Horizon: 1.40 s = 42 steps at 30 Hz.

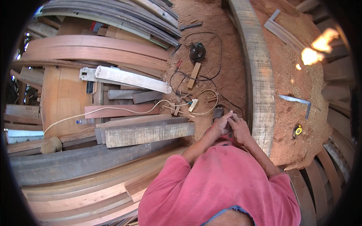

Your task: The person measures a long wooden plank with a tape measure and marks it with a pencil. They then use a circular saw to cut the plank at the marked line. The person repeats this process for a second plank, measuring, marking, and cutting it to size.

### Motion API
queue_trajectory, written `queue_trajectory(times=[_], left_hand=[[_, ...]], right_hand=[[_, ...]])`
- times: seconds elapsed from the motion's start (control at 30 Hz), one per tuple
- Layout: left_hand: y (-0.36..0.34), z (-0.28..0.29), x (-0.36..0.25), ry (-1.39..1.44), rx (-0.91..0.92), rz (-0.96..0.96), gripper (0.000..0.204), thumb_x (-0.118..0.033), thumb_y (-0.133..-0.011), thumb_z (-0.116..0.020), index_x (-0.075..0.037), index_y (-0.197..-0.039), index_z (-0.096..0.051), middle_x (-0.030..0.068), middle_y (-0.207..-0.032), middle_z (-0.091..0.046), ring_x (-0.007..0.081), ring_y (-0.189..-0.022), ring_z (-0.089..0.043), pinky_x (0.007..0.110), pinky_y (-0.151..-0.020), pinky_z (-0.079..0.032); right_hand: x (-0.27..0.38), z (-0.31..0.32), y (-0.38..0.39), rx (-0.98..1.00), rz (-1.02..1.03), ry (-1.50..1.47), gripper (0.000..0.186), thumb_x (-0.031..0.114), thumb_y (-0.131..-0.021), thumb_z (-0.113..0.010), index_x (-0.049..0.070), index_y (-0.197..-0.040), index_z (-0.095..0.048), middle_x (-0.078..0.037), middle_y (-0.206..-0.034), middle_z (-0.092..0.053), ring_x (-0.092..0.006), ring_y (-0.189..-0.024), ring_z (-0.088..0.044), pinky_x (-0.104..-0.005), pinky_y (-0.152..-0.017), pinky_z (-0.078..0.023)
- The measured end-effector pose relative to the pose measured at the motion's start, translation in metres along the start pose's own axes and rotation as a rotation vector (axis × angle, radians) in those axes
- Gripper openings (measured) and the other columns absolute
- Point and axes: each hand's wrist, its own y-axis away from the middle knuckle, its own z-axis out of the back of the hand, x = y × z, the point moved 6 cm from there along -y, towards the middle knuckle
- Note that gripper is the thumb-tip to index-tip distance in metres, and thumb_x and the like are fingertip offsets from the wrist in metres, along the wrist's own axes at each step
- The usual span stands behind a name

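My left hand (223, 122) and my right hand (240, 128) come together low in front of my body, their fingertips meeting. Fingers of both look pressed closed, and anything small between them is hidden. Just beyond the left hand, a dark grey rounded object (218, 112) rests near the ground; its kind is unclear. Past it lie a white extension socket (193, 105) with a pale cord and a black power tool (197, 52) with a dark cable. A short wood block (194, 75) sits beside the tool.
A long thick timber beam (260, 83) runs along my right. Beyond it, a metal square (298, 100) and a yellow-black tape measure (298, 130) lie on sawdust. Stacked planks (94, 47) and a cut timber (151, 135) fill the left. A plastic bottle (85, 121) lies there too.
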Motion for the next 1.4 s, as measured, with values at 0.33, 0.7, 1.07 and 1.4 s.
queue_trajectory(times=[0.33,0.7,1.07,1.4], left_hand=[[0.037,0.285,-0.16,-0.342,-0.644,-0.335,0.021,-0.026,-0.101,-0.065,-0.013,-0.116,-0.06,0.0045,-0.084,-0.065,0.0095,-0.056,-0.053,0.026,-0.043,-0.04],[0.071,0.389,-0.19,-0.987,-0.709,-0.323,0.028,-0.035,-0.093,-0.073,-0.007,-0.099,-0.074,0.0089,-0.076,-0.069,0.022,-0.064,-0.063,0.038,-0.054,-0.047],[-0.022,0.304,-0.19,-1.218,-0.436,-0.015,0.037,-0.037,-0.091,-0.066,-0.003,-0.102,-0.077,0.009,-0.091,-0.077,0.0193,-0.085,-0.071,0.036,-0.076,-0.055],[-0.083,0.325,-0.339,-0.648,-0.824,-0.412,0.04,-0.039,-0.095,-0.065,-0.001,-0.101,-0.075,0.0123,-0.084,-0.073,0.0227,-0.078,-0.068,0.04,-0.071,-0.053]], right_hand=[[-0.01,0.026,-0.061,0.064,-0.102,-0.12,0.045,0.012,-0.09,-0.062,-0.001,-0.133,-0.059,-0.025,-0.133,-0.06,-0.0434,-0.125,-0.056,-0.0493,-0.109,-0.045],[-0.029,0.065,-0.14,-0.001,-0.346,-0.192,0.038,0.015,-0.092,-0.06,-0.004,-0.125,-0.063,-0.027,-0.114,-0.07,-0.0434,-0.11,-0.067,-0.0469,-0.098,-0.052],[-0.047,0.103,-0.207,-0.177,-0.424,-0.163,0.031,0.008,-0.083,-0.056,-0.003,-0.11,-0.066,-0.025,-0.104,-0.071,-0.0434,-0.101,-0.069,-0.0486,-0.091,-0.053],[-0.16,0.149,-0.34,-0.194,-0.13,-0.031,0.033,0.011,-0.08,-0.061,-0.001,-0.111,-0.065,-0.024,-0.104,-0.066,-0.0428,-0.101,-0.064,-0.0473,-0.089,-0.053]])
